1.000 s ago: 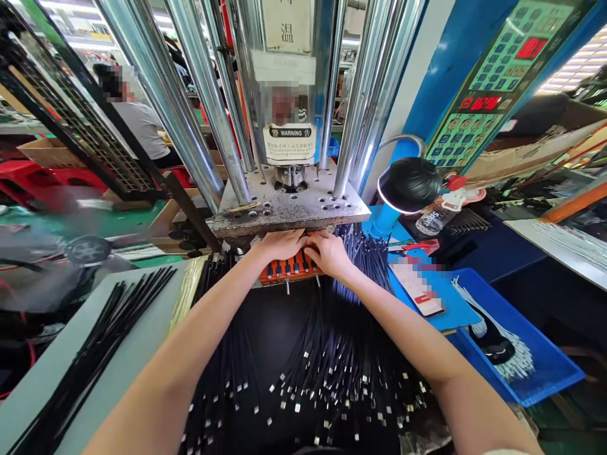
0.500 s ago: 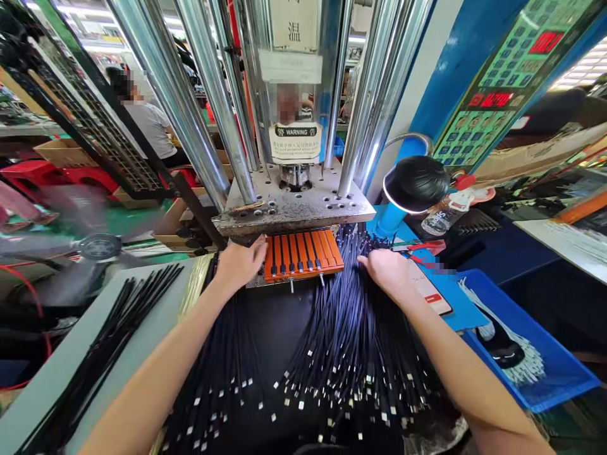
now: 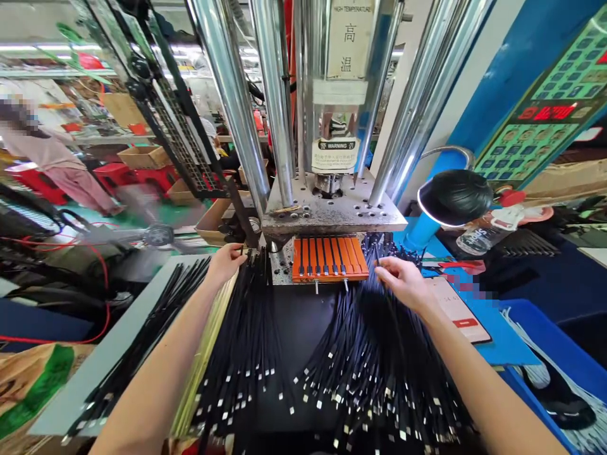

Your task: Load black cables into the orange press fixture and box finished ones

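An orange mold block (image 3: 331, 259) lies on the press bed below the metal plate. Several flat black strips with plug ends rest in its left and middle grooves; the grooves at the right show orange. My left hand (image 3: 225, 264) is to the left of the block, thumb and finger pinched at the upper end of the left bunch of black cables (image 3: 251, 309). A thin dark end shows at those fingertips. My right hand (image 3: 403, 278) is right of the block, over the right bunch of black cables (image 3: 355, 328), fingertips pinched at one thin cable, partly hidden.
The press plate (image 3: 334, 218) hangs just above the block, between steel columns. A black lamp (image 3: 455, 197), a phone (image 3: 458, 309) and a blue bin (image 3: 564, 344) are at the right. More black cables lie on a grey board (image 3: 102, 328) at the left, near a fan (image 3: 159, 235).
The view has turned left. My left hand has gone from the block's left edge to the left cable bunch. My right hand stays by the right bunch, its fingertips now pinched at a cable.
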### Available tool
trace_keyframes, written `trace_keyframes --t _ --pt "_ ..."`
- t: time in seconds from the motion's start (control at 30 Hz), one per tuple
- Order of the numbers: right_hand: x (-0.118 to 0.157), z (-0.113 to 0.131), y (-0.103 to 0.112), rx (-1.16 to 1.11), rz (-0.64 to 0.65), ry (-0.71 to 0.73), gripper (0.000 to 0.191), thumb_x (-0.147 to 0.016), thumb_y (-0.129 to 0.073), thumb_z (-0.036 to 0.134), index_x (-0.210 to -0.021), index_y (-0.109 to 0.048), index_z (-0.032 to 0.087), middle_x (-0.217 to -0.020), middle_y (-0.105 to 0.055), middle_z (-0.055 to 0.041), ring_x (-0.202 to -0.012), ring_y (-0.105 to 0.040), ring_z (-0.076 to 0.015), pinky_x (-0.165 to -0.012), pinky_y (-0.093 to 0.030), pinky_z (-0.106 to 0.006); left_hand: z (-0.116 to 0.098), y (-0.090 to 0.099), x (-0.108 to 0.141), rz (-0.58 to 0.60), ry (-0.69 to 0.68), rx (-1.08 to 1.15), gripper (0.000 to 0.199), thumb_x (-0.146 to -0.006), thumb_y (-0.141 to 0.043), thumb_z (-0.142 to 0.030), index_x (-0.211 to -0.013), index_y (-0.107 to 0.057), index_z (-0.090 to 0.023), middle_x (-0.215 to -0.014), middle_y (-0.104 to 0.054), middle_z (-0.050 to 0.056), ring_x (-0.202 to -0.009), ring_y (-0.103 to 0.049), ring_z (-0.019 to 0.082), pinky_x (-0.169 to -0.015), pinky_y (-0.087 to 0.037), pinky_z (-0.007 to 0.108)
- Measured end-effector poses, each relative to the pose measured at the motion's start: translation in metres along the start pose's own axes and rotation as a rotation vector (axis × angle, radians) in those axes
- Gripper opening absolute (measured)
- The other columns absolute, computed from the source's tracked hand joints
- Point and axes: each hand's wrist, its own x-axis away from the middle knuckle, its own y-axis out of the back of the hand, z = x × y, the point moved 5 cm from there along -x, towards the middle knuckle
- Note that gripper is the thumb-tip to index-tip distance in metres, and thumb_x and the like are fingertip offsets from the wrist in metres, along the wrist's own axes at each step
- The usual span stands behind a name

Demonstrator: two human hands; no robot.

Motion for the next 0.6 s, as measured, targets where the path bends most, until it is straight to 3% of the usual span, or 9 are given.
trace_keyframes --t 0.07,0.17,0.3,0.37,0.43,0.53,0.6 --pt "0.004 0.03 -0.016 0.011 0.112 0.148 0.027 -0.088 -0.049 0.04 -0.071 -0.058 0.021 -0.065 -0.064 -0.0027 -0.059 -0.058 -0.0181 -0.056 -0.039 -0.028 -0.008 0.015 0.004 -0.091 -0.031 0.009 0.027 -0.079 -0.057 -0.033 -0.095 -0.067 -0.014 -0.081 -0.069 0.005 -0.077 -0.062 0.019 -0.071 -0.044 0.027" --pt "0.012 0.077 -0.033 0.089 0.158 0.314 0.029 -0.092 -0.046 0.033 -0.07 -0.06 0.021 -0.065 -0.064 -0.0021 -0.06 -0.06 -0.0169 -0.059 -0.038 -0.027 -0.034 0.04 0.022 -0.224 -0.144 0.026 0.03 -0.085 -0.052 -0.038 -0.092 -0.069 -0.015 -0.086 -0.069 0.006 -0.077 -0.061 0.018 -0.075 -0.044 0.027" --pt "0.023 0.124 -0.041 0.002 0.168 0.458 0.025 -0.096 -0.047 0.029 -0.084 -0.066 0.02 -0.067 -0.065 0.0001 -0.058 -0.061 -0.0138 -0.058 -0.038 -0.024 -0.104 0.072 0.071 -0.301 -0.621 0.221 0.027 -0.088 -0.056 -0.037 -0.091 -0.073 -0.016 -0.076 -0.069 0.003 -0.062 -0.055 0.012 -0.065 -0.043 0.024" --pt "0.027 0.14 -0.039 -0.091 0.145 0.505 0.023 -0.097 -0.048 0.031 -0.087 -0.066 0.02 -0.067 -0.065 0.0012 -0.058 -0.061 -0.0126 -0.058 -0.04 -0.023 -0.14 0.084 0.096 -0.227 -0.803 0.352 0.024 -0.089 -0.057 -0.034 -0.091 -0.073 -0.016 -0.073 -0.068 0.002 -0.062 -0.056 0.011 -0.061 -0.042 0.022" --pt "0.028 0.151 -0.034 -0.186 0.104 0.54 0.023 -0.097 -0.049 0.032 -0.088 -0.066 0.02 -0.067 -0.065 0.0016 -0.059 -0.061 -0.0122 -0.058 -0.041 -0.022 -0.172 0.089 0.114 -0.064 -0.886 0.46 0.024 -0.091 -0.057 -0.032 -0.09 -0.073 -0.016 -0.07 -0.066 0.002 -0.061 -0.056 0.01 -0.059 -0.042 0.021" --pt "0.025 0.16 -0.026 -0.285 0.018 0.577 0.024 -0.097 -0.05 0.034 -0.086 -0.065 0.019 -0.063 -0.062 0.0019 -0.056 -0.057 -0.0114 -0.055 -0.04 -0.021 -0.208 0.084 0.126 0.238 -0.868 0.585 0.029 -0.091 -0.057 -0.035 -0.077 -0.069 -0.014 -0.07 -0.063 0.002 -0.052 -0.054 0.007 -0.05 -0.043 0.018" --pt "0.023 0.161 -0.02 -0.328 -0.044 0.581 0.027 -0.097 -0.049 0.035 -0.08 -0.063 0.019 -0.06 -0.058 0.0025 -0.053 -0.051 -0.0103 -0.052 -0.037 -0.021 -0.225 0.077 0.127 0.368 -0.813 0.654 0.032 -0.088 -0.061 -0.037 -0.066 -0.064 -0.013 -0.07 -0.063 0.002 -0.047 -0.054 0.006 -0.045 -0.043 0.017"
